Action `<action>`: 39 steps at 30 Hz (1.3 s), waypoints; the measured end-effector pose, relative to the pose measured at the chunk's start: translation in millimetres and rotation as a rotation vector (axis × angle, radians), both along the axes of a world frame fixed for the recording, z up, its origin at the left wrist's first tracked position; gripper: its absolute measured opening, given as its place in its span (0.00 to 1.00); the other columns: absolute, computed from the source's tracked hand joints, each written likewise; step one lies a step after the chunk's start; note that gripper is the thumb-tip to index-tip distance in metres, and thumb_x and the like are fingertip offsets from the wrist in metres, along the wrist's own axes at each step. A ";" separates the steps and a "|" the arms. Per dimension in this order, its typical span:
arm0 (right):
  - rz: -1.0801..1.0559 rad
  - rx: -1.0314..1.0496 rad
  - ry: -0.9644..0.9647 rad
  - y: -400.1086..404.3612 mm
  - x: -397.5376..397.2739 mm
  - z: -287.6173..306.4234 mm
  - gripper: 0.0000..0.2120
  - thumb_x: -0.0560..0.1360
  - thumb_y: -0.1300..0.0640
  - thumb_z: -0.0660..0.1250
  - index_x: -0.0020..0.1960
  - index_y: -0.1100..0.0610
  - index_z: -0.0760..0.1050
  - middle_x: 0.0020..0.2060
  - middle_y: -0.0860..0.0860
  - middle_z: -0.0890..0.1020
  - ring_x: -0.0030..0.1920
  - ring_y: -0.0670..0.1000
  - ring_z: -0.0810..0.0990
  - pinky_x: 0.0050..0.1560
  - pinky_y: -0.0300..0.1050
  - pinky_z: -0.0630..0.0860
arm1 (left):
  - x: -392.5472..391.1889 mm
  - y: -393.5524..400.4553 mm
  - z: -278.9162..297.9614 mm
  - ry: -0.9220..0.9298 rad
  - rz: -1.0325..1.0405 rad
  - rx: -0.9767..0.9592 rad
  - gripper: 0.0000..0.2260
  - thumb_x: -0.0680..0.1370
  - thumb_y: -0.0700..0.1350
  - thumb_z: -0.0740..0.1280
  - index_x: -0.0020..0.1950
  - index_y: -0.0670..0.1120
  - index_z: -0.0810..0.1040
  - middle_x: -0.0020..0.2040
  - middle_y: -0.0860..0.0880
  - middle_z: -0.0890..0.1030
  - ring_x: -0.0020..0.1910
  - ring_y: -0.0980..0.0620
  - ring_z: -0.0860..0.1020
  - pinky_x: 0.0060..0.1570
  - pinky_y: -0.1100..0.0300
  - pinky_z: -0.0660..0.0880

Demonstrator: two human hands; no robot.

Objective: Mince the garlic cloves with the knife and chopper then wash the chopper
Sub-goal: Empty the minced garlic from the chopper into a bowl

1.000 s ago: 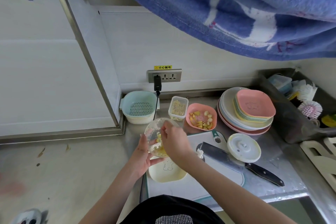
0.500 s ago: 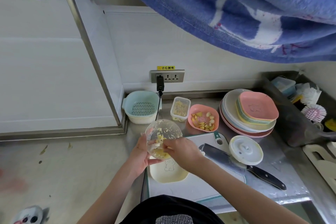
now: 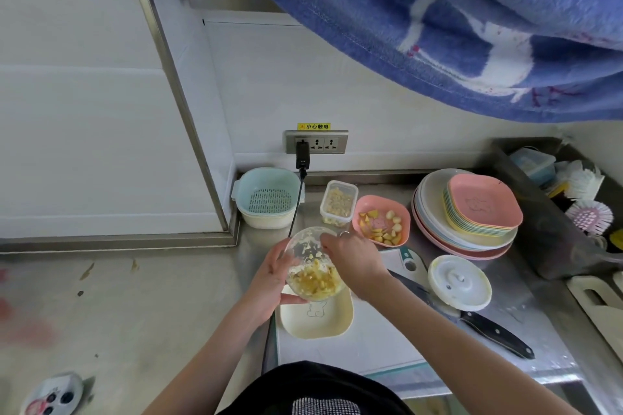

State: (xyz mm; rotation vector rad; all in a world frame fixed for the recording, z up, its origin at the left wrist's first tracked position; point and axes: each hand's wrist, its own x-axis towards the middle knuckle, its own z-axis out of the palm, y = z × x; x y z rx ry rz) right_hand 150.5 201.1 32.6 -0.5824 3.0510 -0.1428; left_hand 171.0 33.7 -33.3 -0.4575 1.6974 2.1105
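Now left hand [image 3: 274, 280] grips clear chopper bowl [image 3: 312, 263] w/ garlic; right hand [image 3: 350, 259] fingers curled into it.

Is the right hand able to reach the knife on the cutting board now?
Probably yes: the knife lies uncovered beside the right hand, though that hand is busy at the chopper bowl.

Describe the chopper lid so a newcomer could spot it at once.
Start from the stack of plates at the back right of the counter. Just in front of it, a round disc lies on the knife blade: that is the chopper lid. Unlike the dishes around it, it is flat, white with a cream rim, with a small centre knob.
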 end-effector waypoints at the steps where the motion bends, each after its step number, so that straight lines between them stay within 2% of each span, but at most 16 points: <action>1: 0.020 0.026 -0.034 0.4 0.8 -1.6 0.07 0.78 0.63 0.59 0.54 0.55 0.72 0.45 0.56 0.81 0.47 0.58 0.79 0.37 0.45 0.66 | 0.2 -0.1 0.1 0.003 0.010 -0.007 0.16 0.78 0.53 0.67 0.65 0.62 0.71 0.63 0.52 0.75 0.63 0.45 0.74 0.41 0.42 0.81; 4: 0.081 0.052 -0.196 7.5 9.8 -10.5 0.06 0.80 0.59 0.58 0.54 0.55 0.73 0.49 0.54 0.80 0.49 0.57 0.78 0.41 0.45 0.67 | -0.4 -4.4 -2.0 0.001 0.054 -0.037 0.20 0.78 0.50 0.68 0.68 0.61 0.68 0.62 0.48 0.74 0.60 0.45 0.76 0.40 0.44 0.81; 6: 0.042 0.012 -0.155 12.6 9.3 -12.6 0.07 0.80 0.58 0.58 0.54 0.55 0.72 0.48 0.55 0.80 0.49 0.58 0.78 0.40 0.46 0.67 | -0.7 -7.9 -3.4 -0.018 0.067 -0.058 0.19 0.78 0.47 0.68 0.68 0.55 0.69 0.61 0.46 0.74 0.57 0.44 0.78 0.40 0.43 0.81; 9: -0.016 -0.007 -0.070 16.0 1.8 -15.9 0.06 0.79 0.60 0.59 0.55 0.53 0.71 0.45 0.55 0.80 0.47 0.58 0.79 0.38 0.45 0.67 | 1.0 -7.8 -5.0 -0.020 0.035 -0.103 0.11 0.78 0.43 0.67 0.61 0.49 0.73 0.61 0.45 0.75 0.55 0.44 0.79 0.42 0.44 0.81; 12: -0.013 0.011 -0.157 18.3 9.1 -25.9 0.06 0.80 0.58 0.59 0.56 0.54 0.71 0.49 0.55 0.80 0.51 0.58 0.77 0.40 0.45 0.66 | 3.9 -4.2 -4.4 0.022 0.027 -0.181 0.11 0.79 0.43 0.66 0.61 0.48 0.72 0.60 0.46 0.74 0.54 0.45 0.79 0.39 0.49 0.82; 16: -0.077 -0.065 -0.262 16.9 27.9 -44.2 0.07 0.80 0.55 0.57 0.55 0.57 0.71 0.50 0.56 0.80 0.51 0.59 0.76 0.41 0.48 0.67 | 8.6 -0.4 -11.5 0.103 0.004 -0.324 0.13 0.80 0.44 0.64 0.63 0.46 0.71 0.60 0.44 0.73 0.52 0.47 0.79 0.35 0.55 0.81; 20: -0.146 -0.130 -0.338 13.8 36.6 -55.9 0.10 0.81 0.54 0.57 0.58 0.55 0.73 0.51 0.57 0.79 0.52 0.60 0.77 0.44 0.49 0.70 | 12.9 2.0 -13.2 0.186 0.032 -0.434 0.04 0.80 0.41 0.62 0.55 0.46 0.70 0.47 0.48 0.72 0.44 0.53 0.77 0.33 0.57 0.81; 22: -0.157 -0.133 -0.356 14.6 40.7 -59.1 0.11 0.81 0.53 0.58 0.59 0.54 0.73 0.52 0.57 0.79 0.54 0.59 0.76 0.46 0.49 0.71 | 12.1 1.5 -15.8 0.240 0.028 -0.490 0.04 0.80 0.41 0.63 0.51 0.47 0.68 0.46 0.49 0.71 0.46 0.50 0.77 0.35 0.50 0.82; 24: -0.164 -0.146 -0.359 17.7 45.0 -62.2 0.11 0.81 0.53 0.58 0.59 0.53 0.74 0.53 0.56 0.79 0.55 0.59 0.76 0.47 0.48 0.70 | 11.7 0.3 -19.3 0.289 0.009 -0.554 0.05 0.79 0.41 0.64 0.51 0.47 0.68 0.49 0.47 0.71 0.51 0.46 0.76 0.38 0.47 0.81; 27: -0.148 -0.165 -0.360 24.5 51.0 -65.3 0.09 0.80 0.54 0.58 0.57 0.53 0.75 0.50 0.55 0.80 0.53 0.58 0.76 0.47 0.48 0.72 | 10.1 -0.7 -25.3 0.393 -0.007 -0.684 0.09 0.77 0.39 0.66 0.56 0.45 0.70 0.52 0.46 0.71 0.53 0.47 0.72 0.51 0.56 0.73; 29: -0.131 -0.168 -0.363 28.5 53.9 -63.7 0.09 0.80 0.53 0.59 0.56 0.53 0.75 0.49 0.56 0.80 0.52 0.58 0.76 0.47 0.49 0.74 | 8.7 -0.6 -26.3 0.420 -0.008 -0.698 0.10 0.77 0.39 0.66 0.57 0.44 0.71 0.53 0.46 0.71 0.53 0.48 0.71 0.52 0.60 0.68; 32: -0.152 -0.266 -0.306 29.7 50.8 -55.6 0.08 0.80 0.52 0.60 0.55 0.53 0.74 0.47 0.55 0.80 0.49 0.58 0.77 0.44 0.49 0.74 | 5.9 -0.7 -30.5 0.410 -0.020 -0.683 0.12 0.77 0.40 0.67 0.60 0.41 0.71 0.54 0.46 0.72 0.54 0.48 0.72 0.52 0.61 0.68; 35: -0.146 -0.338 -0.244 18.7 38.4 -50.5 0.07 0.79 0.53 0.61 0.55 0.54 0.74 0.46 0.56 0.80 0.48 0.58 0.77 0.42 0.49 0.74 | 5.1 -0.6 -33.6 0.402 -0.048 -0.638 0.15 0.78 0.41 0.67 0.63 0.42 0.70 0.56 0.47 0.72 0.57 0.48 0.74 0.57 0.54 0.72; 39: -0.138 -0.246 -0.262 5.9 31.5 -60.7 0.06 0.80 0.53 0.60 0.54 0.53 0.73 0.45 0.56 0.79 0.47 0.59 0.77 0.44 0.51 0.76 | 4.5 0.1 -32.5 0.406 -0.094 -0.640 0.18 0.78 0.42 0.66 0.66 0.40 0.69 0.58 0.48 0.71 0.59 0.47 0.73 0.58 0.47 0.74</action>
